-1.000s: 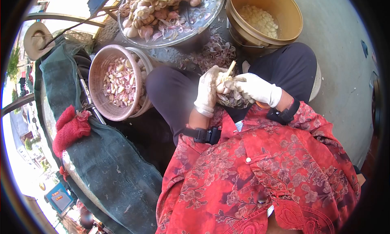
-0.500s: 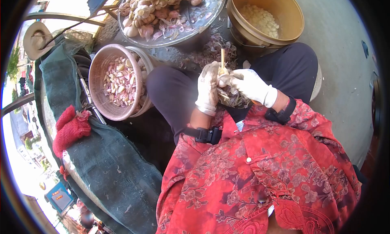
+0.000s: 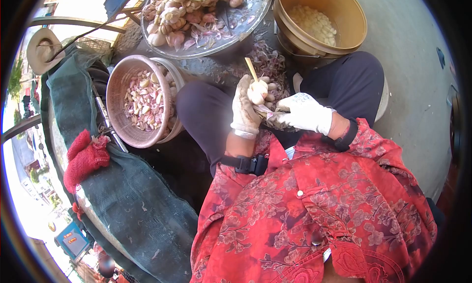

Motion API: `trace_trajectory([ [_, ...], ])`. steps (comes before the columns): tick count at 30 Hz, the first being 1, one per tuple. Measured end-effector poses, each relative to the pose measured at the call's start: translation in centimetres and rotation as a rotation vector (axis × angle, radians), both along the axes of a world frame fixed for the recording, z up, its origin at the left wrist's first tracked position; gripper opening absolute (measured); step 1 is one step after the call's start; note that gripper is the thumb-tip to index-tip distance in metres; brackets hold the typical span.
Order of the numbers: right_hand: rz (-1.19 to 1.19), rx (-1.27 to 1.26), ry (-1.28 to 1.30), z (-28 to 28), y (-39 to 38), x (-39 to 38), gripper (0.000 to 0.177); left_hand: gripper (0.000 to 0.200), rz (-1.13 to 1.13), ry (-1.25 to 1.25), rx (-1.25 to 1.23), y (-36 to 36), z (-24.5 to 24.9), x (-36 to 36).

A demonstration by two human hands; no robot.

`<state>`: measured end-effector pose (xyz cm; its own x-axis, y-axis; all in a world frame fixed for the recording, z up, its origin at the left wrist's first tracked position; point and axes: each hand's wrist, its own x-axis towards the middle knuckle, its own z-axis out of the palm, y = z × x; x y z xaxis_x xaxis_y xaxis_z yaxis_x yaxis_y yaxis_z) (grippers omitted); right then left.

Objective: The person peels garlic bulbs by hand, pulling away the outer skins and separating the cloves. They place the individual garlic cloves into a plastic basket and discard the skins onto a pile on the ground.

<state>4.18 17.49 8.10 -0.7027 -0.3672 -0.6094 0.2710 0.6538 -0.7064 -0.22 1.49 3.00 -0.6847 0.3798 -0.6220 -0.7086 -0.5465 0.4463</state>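
My left hand (image 3: 246, 108), in a white work glove soiled at the fingers, is closed around a garlic bulb (image 3: 257, 90). Pale cloves show on top of the bulb, and a dry yellowish stem sticks up from it. Just to the right, my right hand (image 3: 306, 113), gloved too, has its fingers pinched on a purplish strip of garlic skin (image 3: 266, 110) below the bulb. More garlic bulbs and loose skins (image 3: 275, 89) lie between my knees, partly hidden behind the hands.
A round tray (image 3: 211, 51) ahead bears garlic bulbs and skins. Left of my knee stands a pink basket (image 3: 112, 103) of unpeeled cloves. A yellow bucket (image 3: 355, 32) holds peeled cloves. A red knitted glove (image 3: 87, 157) rests on green netting (image 3: 142, 209), near a straw hat (image 3: 43, 49).
My hands have drawn apart. The garlic bulb has come into fuller view in my left hand and its stem now leans left; my right hand has moved slightly down from it.
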Motion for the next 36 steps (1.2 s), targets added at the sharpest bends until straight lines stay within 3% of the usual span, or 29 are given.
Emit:
trace_trajectory([
  [3,-0.097,-0.133,0.176,-2.0,1.4,0.1,0.038,0.052,-0.022,0.137,-0.022,-0.2,0.5,0.3],
  [4,-0.147,-0.185,0.202,-2.2,1.7,0.1,0.027,0.052,-0.007,0.136,-0.001,0.0,0.5,0.3],
  [5,-0.255,-0.235,0.074,-2.5,1.7,0.0,0.020,0.052,0.007,0.134,0.020,0.1,0.4,0.3],
  [9,-0.335,-0.326,0.111,-2.7,1.7,0.0,0.021,0.053,0.060,0.176,-0.062,0.4,0.7,0.6],
  [11,-0.402,-0.403,0.098,-2.4,1.5,-0.1,0.022,0.053,-0.071,0.528,-0.237,0.0,0.2,0.6],
  [14,-0.700,-0.578,-0.131,-2.1,1.4,-0.5,0.026,0.053,-0.161,0.612,-0.339,-0.2,-0.1,0.6],
  [15,-0.664,-0.556,-0.135,-0.9,1.5,-0.9,0.018,0.053,-0.161,0.611,-0.340,-0.4,-0.7,0.4],
  [17,-0.584,-0.478,-0.151,-0.5,1.6,-1.2,0.017,0.053,-0.103,-0.104,0.277,-0.8,-2.0,0.1],
  [18,-0.585,-0.477,-0.152,-0.8,1.6,-1.0,0.017,0.053,-0.104,-0.105,0.278,-0.5,-1.4,0.2],
  [20,-0.547,-0.553,-0.117,-1.6,1.6,-0.6,0.016,0.052,-0.122,0.308,-0.132,0.1,0.1,0.7],
  [23,-0.458,-0.454,-0.027,-2.1,1.3,-0.5,0.017,0.050,-0.177,0.489,-0.232,0.0,0.3,0.7],
  [26,-0.375,-0.414,0.145,-0.8,1.1,-0.7,0.021,0.049,-0.119,0.439,-0.197,0.1,0.8,0.8],
  [28,-0.347,-0.377,0.136,-0.5,1.1,-0.9,0.025,0.048,-0.134,0.457,-0.218,0.0,0.2,0.8],
  [29,-0.318,-0.339,0.126,-0.4,1.1,-1.0,0.036,0.048,-0.150,0.475,-0.238,0.0,0.0,0.8],
  [36,-0.297,-0.327,0.096,0.2,1.1,-1.1,0.037,0.045,-0.154,0.484,-0.190,-0.6,-0.5,1.0],
])
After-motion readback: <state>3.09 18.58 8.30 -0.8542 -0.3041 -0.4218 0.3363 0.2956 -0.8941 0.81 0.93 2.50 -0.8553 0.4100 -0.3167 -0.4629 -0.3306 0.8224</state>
